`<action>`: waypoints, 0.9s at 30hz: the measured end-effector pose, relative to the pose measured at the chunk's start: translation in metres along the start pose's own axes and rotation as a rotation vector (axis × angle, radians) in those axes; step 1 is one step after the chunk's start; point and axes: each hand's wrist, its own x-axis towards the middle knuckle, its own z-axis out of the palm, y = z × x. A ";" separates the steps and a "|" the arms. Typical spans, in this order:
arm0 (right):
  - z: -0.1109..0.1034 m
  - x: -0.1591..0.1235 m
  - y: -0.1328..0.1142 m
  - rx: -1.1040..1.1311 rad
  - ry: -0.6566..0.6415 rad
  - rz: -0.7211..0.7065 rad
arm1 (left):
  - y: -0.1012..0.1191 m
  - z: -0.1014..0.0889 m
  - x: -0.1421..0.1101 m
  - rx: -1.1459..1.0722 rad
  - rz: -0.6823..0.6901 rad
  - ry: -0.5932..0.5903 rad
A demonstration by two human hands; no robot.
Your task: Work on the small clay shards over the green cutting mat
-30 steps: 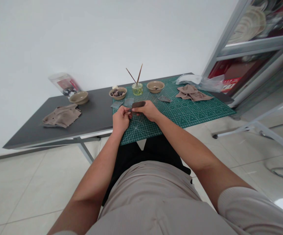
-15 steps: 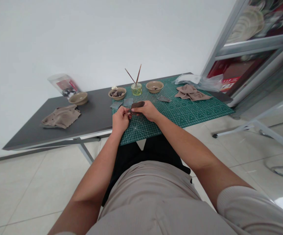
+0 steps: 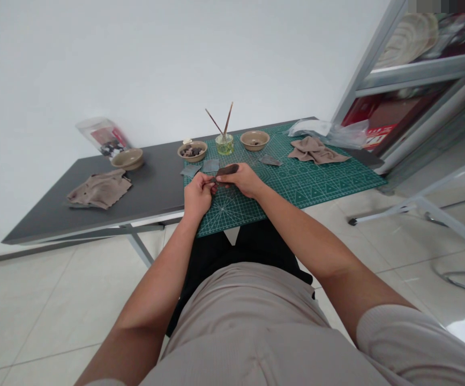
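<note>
Your left hand point(image 3: 198, 195) and right hand point(image 3: 242, 180) meet over the near part of a green cutting mat point(image 3: 297, 190), your forearms angling inward so the work sits close in front of you, probably to keep it steady and in easy view. Between your hands, just above the mat, is a dark brown sliver point(image 3: 227, 170), its material hard to tell from here. Your right fingers point(image 3: 236, 174) bunch together around one end of it, apparently pinching it against your thumb. Your left fingers point(image 3: 205, 182) curl inward toward the other end, though whether they pinch it or something smaller is too small to tell. Just ahead of your hands lie two grey squares point(image 3: 210, 165), perhaps abrasive sheets, within easy reach, and a third grey piece point(image 3: 270, 160) sits farther right on the mat. Beyond them, a small bowl of dark fragments point(image 3: 192, 158) and a glass jar point(image 3: 224, 146) holding two thin sticks point(image 3: 227, 119) stand near the mat's far edge, beside a second bowl point(image 3: 254, 147). A tan cloth point(image 3: 315, 150) rests on the mat's right side, and another tan cloth point(image 3: 99, 190) lies on the grey table point(image 3: 152, 187) to your left, near a third bowl point(image 3: 127, 159).
</note>
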 end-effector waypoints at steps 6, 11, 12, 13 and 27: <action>0.000 -0.001 -0.002 -0.008 -0.042 -0.022 | 0.001 0.000 0.001 -0.047 -0.013 0.012; -0.001 -0.001 -0.001 0.001 -0.030 -0.027 | 0.000 0.000 0.001 -0.069 -0.005 -0.022; -0.001 -0.001 -0.001 0.003 -0.026 -0.029 | -0.001 0.000 0.001 -0.076 -0.007 -0.028; -0.001 -0.002 -0.002 0.002 -0.026 -0.031 | -0.002 0.000 0.001 -0.083 -0.007 -0.030; 0.000 -0.003 -0.004 0.004 -0.018 -0.047 | 0.000 0.000 0.001 0.010 0.030 -0.047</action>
